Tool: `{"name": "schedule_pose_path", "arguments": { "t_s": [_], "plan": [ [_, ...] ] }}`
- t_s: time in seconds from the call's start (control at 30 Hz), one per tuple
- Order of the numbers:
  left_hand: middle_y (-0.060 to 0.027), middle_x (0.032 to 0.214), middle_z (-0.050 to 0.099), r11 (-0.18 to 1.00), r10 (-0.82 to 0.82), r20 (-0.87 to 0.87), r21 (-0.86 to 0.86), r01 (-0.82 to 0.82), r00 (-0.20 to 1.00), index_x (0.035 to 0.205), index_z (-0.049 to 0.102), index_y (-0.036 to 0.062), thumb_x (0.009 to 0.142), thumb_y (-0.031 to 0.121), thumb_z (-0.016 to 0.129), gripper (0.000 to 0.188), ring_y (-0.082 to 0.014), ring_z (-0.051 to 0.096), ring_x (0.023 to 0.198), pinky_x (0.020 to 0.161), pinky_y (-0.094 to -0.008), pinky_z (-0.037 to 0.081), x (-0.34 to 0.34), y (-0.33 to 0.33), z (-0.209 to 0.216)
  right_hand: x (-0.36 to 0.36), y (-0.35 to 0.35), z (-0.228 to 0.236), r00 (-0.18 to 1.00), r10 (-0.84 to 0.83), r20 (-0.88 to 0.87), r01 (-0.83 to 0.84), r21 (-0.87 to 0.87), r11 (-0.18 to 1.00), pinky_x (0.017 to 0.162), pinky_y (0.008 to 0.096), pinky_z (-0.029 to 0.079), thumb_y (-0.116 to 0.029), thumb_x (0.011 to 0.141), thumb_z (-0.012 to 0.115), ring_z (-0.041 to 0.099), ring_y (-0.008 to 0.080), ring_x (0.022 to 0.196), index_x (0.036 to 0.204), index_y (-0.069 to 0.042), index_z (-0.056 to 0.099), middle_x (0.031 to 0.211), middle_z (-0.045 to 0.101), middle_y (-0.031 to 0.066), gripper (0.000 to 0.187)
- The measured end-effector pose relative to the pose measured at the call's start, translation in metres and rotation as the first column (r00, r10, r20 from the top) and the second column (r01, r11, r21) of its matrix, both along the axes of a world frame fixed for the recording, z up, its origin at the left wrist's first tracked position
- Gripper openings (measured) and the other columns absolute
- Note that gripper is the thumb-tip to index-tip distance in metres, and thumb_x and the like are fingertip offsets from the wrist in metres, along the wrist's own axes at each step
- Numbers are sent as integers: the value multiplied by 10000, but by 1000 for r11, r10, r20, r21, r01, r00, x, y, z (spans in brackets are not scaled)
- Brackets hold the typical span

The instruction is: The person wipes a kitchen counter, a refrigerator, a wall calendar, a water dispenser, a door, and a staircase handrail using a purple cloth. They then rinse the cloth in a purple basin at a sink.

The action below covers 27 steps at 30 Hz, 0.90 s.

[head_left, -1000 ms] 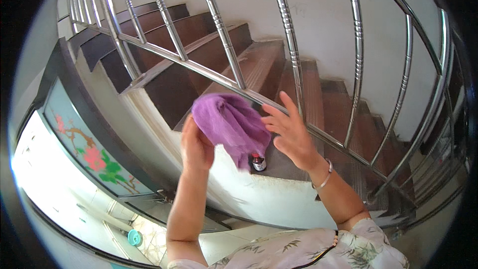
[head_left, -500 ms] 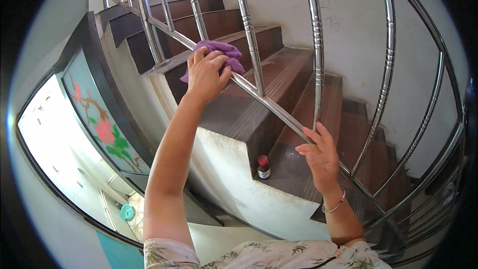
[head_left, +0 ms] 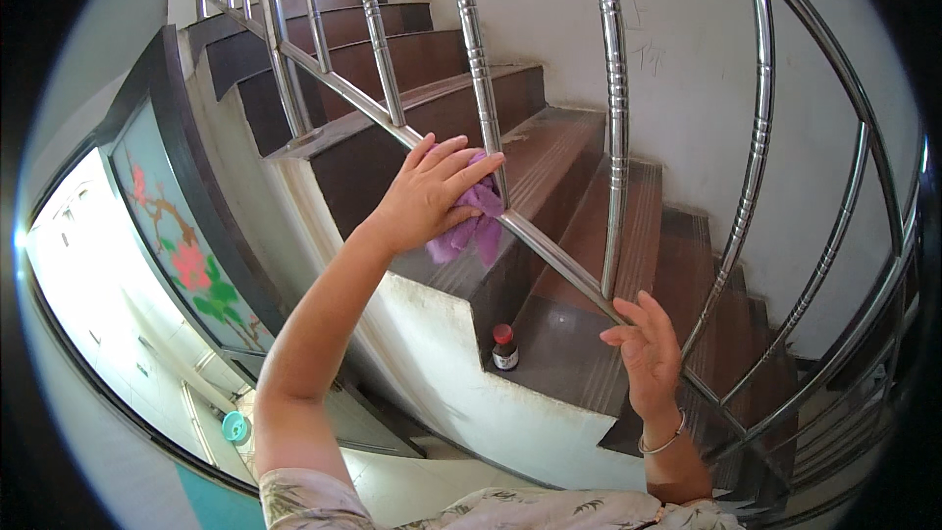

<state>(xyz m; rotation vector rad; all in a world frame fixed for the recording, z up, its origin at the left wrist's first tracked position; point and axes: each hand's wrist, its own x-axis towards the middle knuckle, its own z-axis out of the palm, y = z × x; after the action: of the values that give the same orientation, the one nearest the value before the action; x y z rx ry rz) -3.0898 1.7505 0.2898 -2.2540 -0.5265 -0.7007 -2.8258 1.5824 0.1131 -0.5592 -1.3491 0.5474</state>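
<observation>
Purple cloth (head_left: 469,224) pressed on the lower steel rail (head_left: 549,253) of the stair railing.

The cloth is soft, crumpled and purple-pink, bunched against the slanting rail just where an upright baluster (head_left: 479,79) meets it. Most of it is covered from above; one fold lies along the rail and a looser fold hangs just below the rail, over the dark brown stair tread.
</observation>
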Motion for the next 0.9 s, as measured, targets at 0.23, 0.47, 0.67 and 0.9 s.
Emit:
{"name": "schedule_pose_path", "arguments": {
  "t_s": [0.23, 0.47, 0.67, 0.9],
  "plan": [
    [-70, 1218, 546, 965, -145, 187, -192, 181, 972, 1298, 461, 125, 714, 284, 730, 663, -270, 464, 1211, 1104, -469, 246, -9, 24, -9, -4, -5, -12, 999, -17, -33, 16, -20, 1000, 883, 336, 491, -83, 927, 526, 612, 190, 968, 1351, 29, 380, 1263, 530, 207, 462],
    [-52, 1171, 576, 989, -27, 79, -144, 38, 997, 1105, 601, 101, 763, 301, 676, 403, -275, 465, 1194, 1111, -484, 187, 5, 22, -4, -10, -12, -7, 997, -71, -22, 70, -27, 997, 854, 324, 493, -93, 936, 510, 621, 194, 942, 1328, 38, 411, 1235, 556, 202, 426],
    [-87, 1053, 608, 982, -134, 379, 175, 71, 916, 1068, 624, 24, 622, 81, 654, 450, -287, 537, 1056, 915, -429, 426, 19, -3, -49, -26, -14, -3, 1000, 21, 17, -22, 56, 998, 848, 350, 509, -59, 925, 515, 630, 214, 940, 1302, 48, 436, 1217, 564, 222, 400],
    [-118, 980, 615, 997, -62, 452, -14, 76, 890, 980, 637, 39, 634, -4, 629, 349, -329, 556, 972, 851, -385, 466, -61, -18, -65, -34, -7, -1, 999, 49, 23, -51, 83, 995, 848, 338, 505, -29, 915, 507, 631, 207, 939, 1296, 51, 440, 1211, 568, 218, 395]
  ]
}}
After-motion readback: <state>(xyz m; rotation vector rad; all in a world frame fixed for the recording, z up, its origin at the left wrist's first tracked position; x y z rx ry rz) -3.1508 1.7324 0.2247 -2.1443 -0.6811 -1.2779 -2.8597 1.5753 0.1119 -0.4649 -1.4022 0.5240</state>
